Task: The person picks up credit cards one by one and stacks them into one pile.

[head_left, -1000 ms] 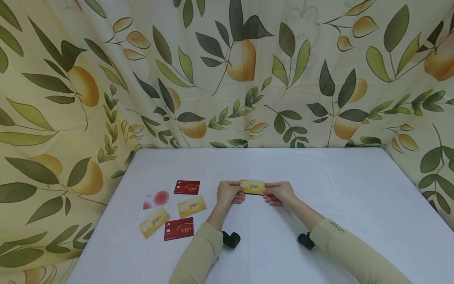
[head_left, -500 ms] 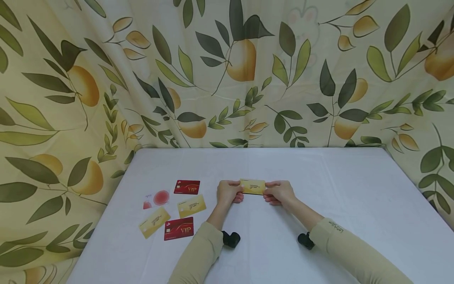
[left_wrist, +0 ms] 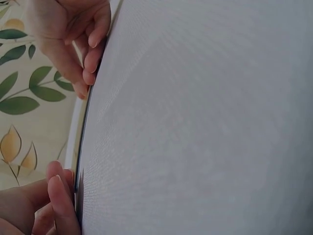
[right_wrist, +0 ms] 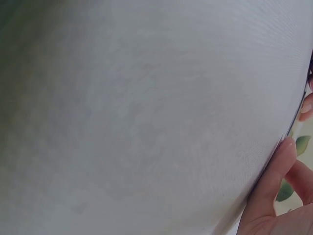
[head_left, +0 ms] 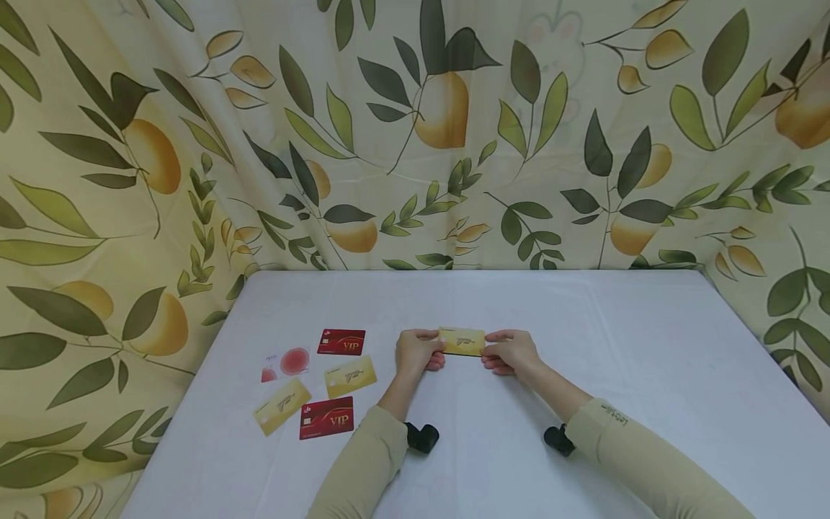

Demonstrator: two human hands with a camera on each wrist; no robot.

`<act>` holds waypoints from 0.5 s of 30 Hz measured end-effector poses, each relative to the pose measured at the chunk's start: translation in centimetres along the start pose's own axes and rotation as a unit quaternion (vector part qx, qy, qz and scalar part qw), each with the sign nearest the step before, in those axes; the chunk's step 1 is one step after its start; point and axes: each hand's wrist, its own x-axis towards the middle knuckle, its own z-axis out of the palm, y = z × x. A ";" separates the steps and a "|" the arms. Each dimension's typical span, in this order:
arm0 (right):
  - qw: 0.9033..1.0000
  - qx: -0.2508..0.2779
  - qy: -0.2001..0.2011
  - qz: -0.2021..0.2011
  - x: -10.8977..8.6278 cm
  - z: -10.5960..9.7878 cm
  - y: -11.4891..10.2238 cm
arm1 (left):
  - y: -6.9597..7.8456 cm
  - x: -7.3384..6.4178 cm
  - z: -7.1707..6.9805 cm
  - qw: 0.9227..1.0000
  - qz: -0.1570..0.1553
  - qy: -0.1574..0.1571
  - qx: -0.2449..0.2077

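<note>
A gold-yellow card (head_left: 462, 341) with dark script lies between both hands near the table's middle, a thin dark edge showing along its near side. My left hand (head_left: 418, 352) pinches its left end with thumb and fingers. At the opposite end, my right hand (head_left: 514, 351) holds the card the same way. Seen edge-on in the left wrist view, the card (left_wrist: 84, 129) is a thin strip close to the white surface. Whether a second card lies beneath it, I cannot tell. In the right wrist view, my right hand's fingers (right_wrist: 276, 169) touch the strip's end.
To the left lie two red VIP cards (head_left: 341, 342), two yellow cards (head_left: 350, 376) and a pale card with a pink-red circle (head_left: 287, 365). A white cloth (head_left: 648, 375) covers the table. Behind it hangs a leaf-and-fruit patterned curtain (head_left: 447, 209). Black wrist devices (head_left: 423, 438) sit at both cuffs.
</note>
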 end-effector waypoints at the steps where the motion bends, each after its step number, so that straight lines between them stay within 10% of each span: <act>1: 1.000 0.001 -0.003 0.001 0.0 0.0 0.0 | 0.0 0.0 0.0 1.000 -0.001 0.000 0.001; 15: 0.995 0.086 -0.033 0.028 -1.4 -1.2 -1.0 | 0.5 -0.1 -1.5 0.990 -0.048 -0.039 -0.128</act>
